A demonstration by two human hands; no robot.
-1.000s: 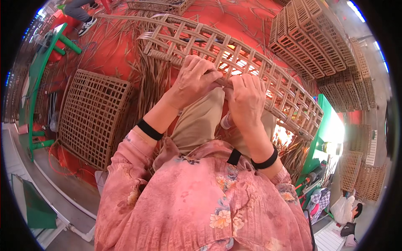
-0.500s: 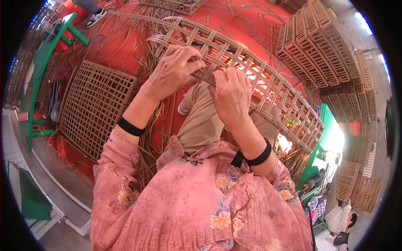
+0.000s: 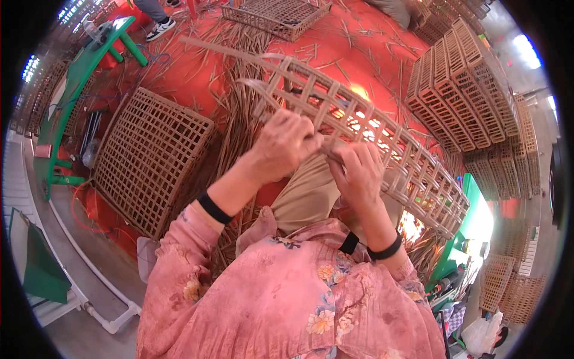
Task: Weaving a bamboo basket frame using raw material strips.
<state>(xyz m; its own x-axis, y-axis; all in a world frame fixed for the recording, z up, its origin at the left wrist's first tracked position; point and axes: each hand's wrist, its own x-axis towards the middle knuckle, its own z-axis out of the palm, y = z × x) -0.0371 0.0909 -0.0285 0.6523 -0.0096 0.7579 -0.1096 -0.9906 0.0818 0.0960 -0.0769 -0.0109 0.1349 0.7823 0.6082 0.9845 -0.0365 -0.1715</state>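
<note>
Centrally, the left hand point(image 3: 289, 142) and right hand point(image 3: 362, 170) pinch the near rim point(image 3: 412, 207) of the basket point(image 3: 387, 124) before the knees point(image 3: 311, 191), where uneven pulling might loosen their grip and skew the basket.

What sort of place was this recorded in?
Probably a basket-weaving workshop: similar woven baskets are grouped at the right, loose brown strips litter the red floor, and the person's left hand and right hand grip the edge of an openwork woven piece.
</note>
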